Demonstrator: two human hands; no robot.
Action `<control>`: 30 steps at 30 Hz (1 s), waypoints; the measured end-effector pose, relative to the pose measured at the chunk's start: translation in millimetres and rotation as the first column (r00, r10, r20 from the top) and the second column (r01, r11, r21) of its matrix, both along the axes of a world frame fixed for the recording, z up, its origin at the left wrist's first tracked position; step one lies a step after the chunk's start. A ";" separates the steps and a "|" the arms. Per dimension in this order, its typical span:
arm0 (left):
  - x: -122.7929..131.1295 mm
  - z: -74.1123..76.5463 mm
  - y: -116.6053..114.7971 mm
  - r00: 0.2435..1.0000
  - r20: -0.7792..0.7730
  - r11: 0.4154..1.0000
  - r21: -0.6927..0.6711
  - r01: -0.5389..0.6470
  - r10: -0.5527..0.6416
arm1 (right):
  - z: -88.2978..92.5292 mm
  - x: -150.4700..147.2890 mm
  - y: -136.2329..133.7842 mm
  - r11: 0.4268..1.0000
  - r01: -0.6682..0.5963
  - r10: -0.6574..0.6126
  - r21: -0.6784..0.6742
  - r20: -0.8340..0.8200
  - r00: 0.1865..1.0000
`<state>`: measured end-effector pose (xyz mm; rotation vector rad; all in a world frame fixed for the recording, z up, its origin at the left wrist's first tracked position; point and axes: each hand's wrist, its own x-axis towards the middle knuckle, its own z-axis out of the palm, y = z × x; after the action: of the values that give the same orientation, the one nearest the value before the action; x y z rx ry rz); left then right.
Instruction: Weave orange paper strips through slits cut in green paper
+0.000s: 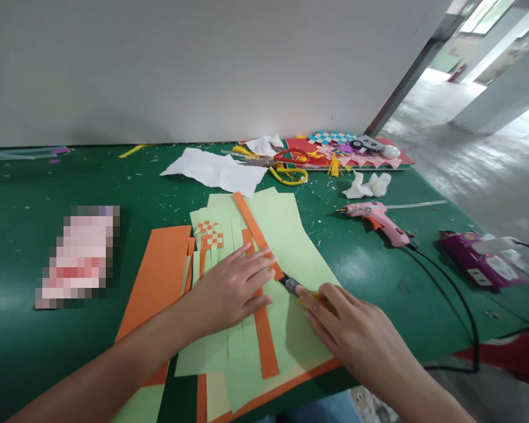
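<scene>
My right hand (341,314) grips a utility knife (291,284) with a dark body and some yellow on its handle. The blade end meets the lower end of a slanted orange paper strip (252,220). Stretched out flat, the fingers of my left hand (242,282) press on that strip and on a second orange strip (267,343) beneath. Both strips lie over light green paper (308,258) cut into slits. A small orange-and-green checkered weave (212,239) sits by the upper left of the green paper. My left forearm partly covers an orange sheet (152,282).
Scissors (286,161) with red and yellow handles lie at the back beside torn white paper (211,167). A pink glue gun (377,218) rests on the right, its cord near a purple power strip (480,258). A blurred pink object (79,255) is on the left.
</scene>
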<state>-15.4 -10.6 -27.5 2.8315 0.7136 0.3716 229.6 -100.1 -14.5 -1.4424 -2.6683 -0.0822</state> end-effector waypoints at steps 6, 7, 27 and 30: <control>-0.5 4.6 -0.5 0.997 0.059 0.998 -0.034 0.057 -0.055 | 1.1 2.4 -8.5 0.999 -0.035 0.036 -0.018 0.041 0.998; -0.7 5.6 -0.6 0.996 0.060 0.997 -0.041 0.068 -0.066 | 1.6 2.1 -9.2 0.999 -0.038 0.039 -0.017 0.047 0.998; -0.1 5.2 -1.0 0.996 0.067 0.995 -0.071 0.070 -0.065 | -2.5 0.9 -5.7 0.999 -0.033 0.034 -0.026 0.022 0.999; 0.0 5.4 -1.2 0.996 0.059 0.995 -0.067 0.074 -0.070 | -1.4 0.5 -2.2 1.000 -0.016 0.016 -0.007 0.006 1.000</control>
<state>-15.4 -11.8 -22.1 2.7611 0.6000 0.4063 230.1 -102.4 -15.9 -1.4252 -2.6869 -0.0755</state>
